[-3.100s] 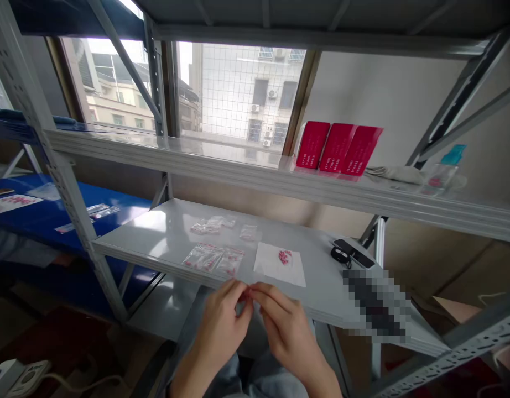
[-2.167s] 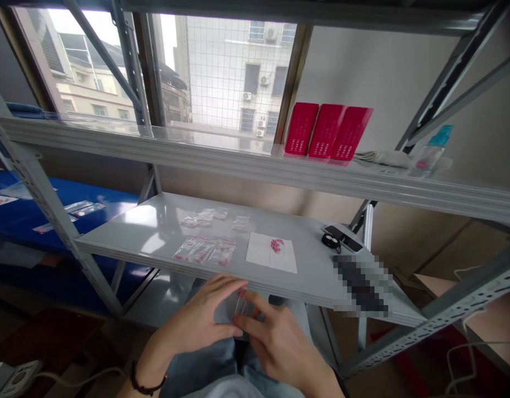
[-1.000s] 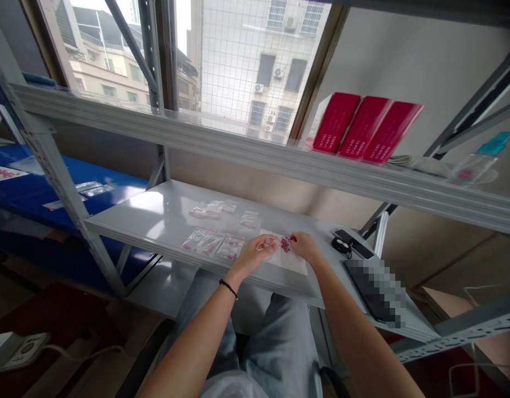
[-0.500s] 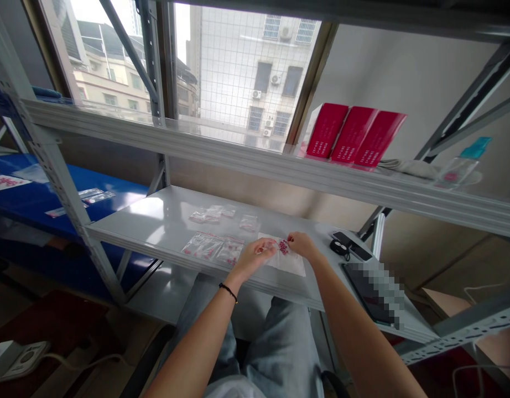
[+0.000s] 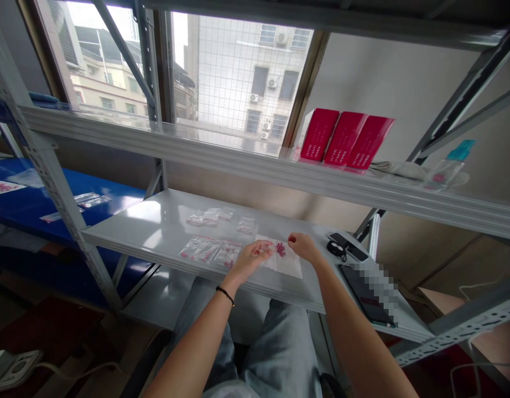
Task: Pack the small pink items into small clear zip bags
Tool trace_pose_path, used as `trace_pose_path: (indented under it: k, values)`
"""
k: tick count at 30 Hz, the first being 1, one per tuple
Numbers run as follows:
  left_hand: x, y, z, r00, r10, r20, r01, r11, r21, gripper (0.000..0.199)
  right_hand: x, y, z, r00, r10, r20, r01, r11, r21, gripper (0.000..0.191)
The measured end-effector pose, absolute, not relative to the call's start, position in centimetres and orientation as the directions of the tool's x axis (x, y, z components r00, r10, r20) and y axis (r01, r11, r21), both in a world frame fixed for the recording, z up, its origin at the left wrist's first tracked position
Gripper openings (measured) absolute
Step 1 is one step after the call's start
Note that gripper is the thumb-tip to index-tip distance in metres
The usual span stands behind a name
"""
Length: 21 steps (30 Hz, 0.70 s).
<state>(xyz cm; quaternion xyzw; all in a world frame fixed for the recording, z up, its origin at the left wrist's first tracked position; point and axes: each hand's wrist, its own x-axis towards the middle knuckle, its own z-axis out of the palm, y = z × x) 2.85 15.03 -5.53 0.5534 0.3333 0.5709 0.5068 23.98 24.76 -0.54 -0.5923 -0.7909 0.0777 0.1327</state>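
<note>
My left hand [image 5: 247, 261] rests at the near edge of a white paper sheet [image 5: 285, 264], its fingertips pinched together. Whether they hold anything is too small to tell. My right hand [image 5: 303, 247] sits at the sheet's far right, fingers curled just beyond a small heap of pink beads [image 5: 280, 250]. To the left on the grey metal shelf [image 5: 142, 221] lie two clear zip bags [image 5: 200, 249] [image 5: 229, 254] holding pink beads. Several smaller clear bags [image 5: 204, 219] are farther back.
A dark phone [image 5: 365, 296], partly pixelated, a black earphone case [image 5: 335, 248] and a second phone [image 5: 342, 240] lie to the right. Red boxes [image 5: 340, 138] and a teal-capped bottle [image 5: 443, 172] stand on the shelf above. A blue shelf [image 5: 60, 196] lies left.
Both hands have moved from near my lap out to the white sheet. In the latest moment they stay there, with the right hand slightly off the beads.
</note>
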Motion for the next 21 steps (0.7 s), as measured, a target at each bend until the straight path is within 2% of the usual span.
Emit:
trace_pose_path:
  k: [5, 9, 12, 17, 21]
  values:
    - [2.9, 14.9, -5.5, 0.137, 0.942, 0.306, -0.235, -0.269, 0.934, 0.042, 23.6, 20.8, 2.8, -0.373, 0.906, 0.199, 0.792, 0.423, -0.44, 0.027]
    - [2.9, 14.7, -5.1, 0.153, 0.932, 0.328, -0.232, -0.288, 0.929, 0.038, 21.6, 17.3, 5.2, -0.555, 0.781, 0.286, 0.567, 0.607, -0.557, 0.026]
    - [2.9, 14.6, -5.0, 0.155, 0.925, 0.348, -0.245, -0.305, 0.92, 0.034, 20.8, 17.1, 5.4, -0.618, 0.731, 0.29, 0.547, 0.665, -0.509, 0.024]
    - [2.7, 14.6, -5.2, 0.145, 0.937, 0.318, -0.237, -0.279, 0.931, 0.038, 22.7, 20.5, 2.8, -0.357, 0.882, 0.308, 0.789, 0.461, -0.406, 0.034]
    - [2.6, 14.8, -5.4, 0.126, 0.933, 0.338, -0.233, -0.304, 0.924, 0.035, 23.9, 22.9, -0.4, -0.352, 0.903, 0.245, 0.842, 0.42, -0.339, 0.03]
